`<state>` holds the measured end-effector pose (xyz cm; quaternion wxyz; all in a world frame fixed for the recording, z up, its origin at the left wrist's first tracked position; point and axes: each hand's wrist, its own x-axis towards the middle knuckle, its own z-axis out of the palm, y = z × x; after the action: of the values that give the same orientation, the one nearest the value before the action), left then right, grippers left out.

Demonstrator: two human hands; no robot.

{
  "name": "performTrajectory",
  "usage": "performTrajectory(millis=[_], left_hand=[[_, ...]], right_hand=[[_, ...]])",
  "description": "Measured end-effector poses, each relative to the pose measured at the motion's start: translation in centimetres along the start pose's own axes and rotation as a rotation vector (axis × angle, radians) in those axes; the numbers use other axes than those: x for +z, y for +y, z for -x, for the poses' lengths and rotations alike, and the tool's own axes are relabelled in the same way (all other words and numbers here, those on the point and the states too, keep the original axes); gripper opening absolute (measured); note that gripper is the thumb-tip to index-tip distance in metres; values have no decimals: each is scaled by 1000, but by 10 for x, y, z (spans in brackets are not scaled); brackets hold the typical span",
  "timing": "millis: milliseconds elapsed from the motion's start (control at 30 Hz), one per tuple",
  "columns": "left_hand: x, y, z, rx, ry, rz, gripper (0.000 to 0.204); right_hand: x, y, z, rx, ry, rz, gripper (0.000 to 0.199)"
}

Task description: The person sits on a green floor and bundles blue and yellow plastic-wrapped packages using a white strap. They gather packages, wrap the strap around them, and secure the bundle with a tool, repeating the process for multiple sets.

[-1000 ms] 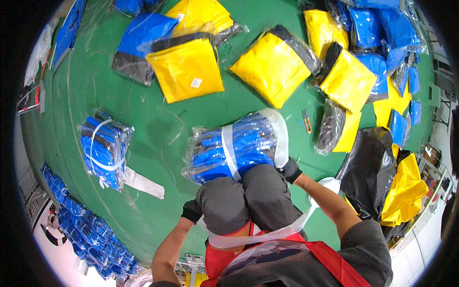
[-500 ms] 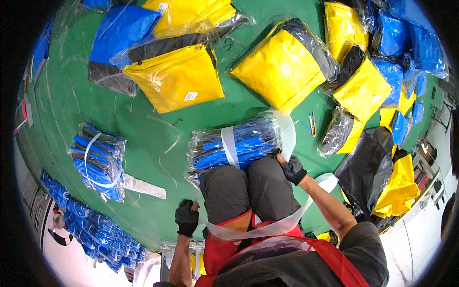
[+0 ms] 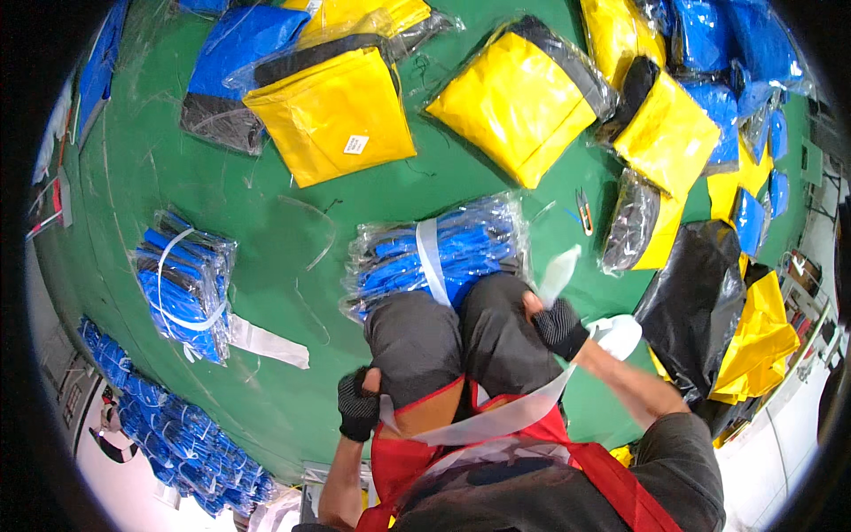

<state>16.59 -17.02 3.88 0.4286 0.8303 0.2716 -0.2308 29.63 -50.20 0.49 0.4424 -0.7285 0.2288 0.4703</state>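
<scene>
A bundle of blue and black folded pieces in clear plastic (image 3: 479,232) lies against my knees, a white band (image 3: 429,257) around its middle. My left hand (image 3: 358,406), in a black fingerless glove, is closed beside my left knee on one end of a long white strip (image 3: 496,418). The strip crosses my lap toward the right and curls into a loop beside my right wrist. By my right knee my right hand (image 3: 558,328), gloved alike, is closed on white strip material, and a short free end (image 3: 560,269) sticks up past the fingers.
Left lies another banded blue bundle (image 3: 186,288) with a white tail. Yellow packages (image 3: 519,106) are spread ahead, more piled at right beside black sheeting (image 3: 696,301). Orange-handled thread snips (image 3: 584,213) lie on the green surface (image 3: 292,213). Several blue bundles (image 3: 177,434) line the lower left.
My right hand has drawn back toward me and slightly right; the white strip end beside the bundle has come with it. My left hand has shifted slightly right, nearer my knee.
</scene>
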Motion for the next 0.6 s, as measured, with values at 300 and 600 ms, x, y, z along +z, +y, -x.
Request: performTrajectory(millis=[300, 600], left_hand=[[39, 83, -147, 290, -622, -120, 58], [59, 46, -182, 400, -286, -193, 30]], right_hand=[[70, -146, -103, -1068, -507, 523, 26], [61, -134, -194, -813, -506, 716, 24]])
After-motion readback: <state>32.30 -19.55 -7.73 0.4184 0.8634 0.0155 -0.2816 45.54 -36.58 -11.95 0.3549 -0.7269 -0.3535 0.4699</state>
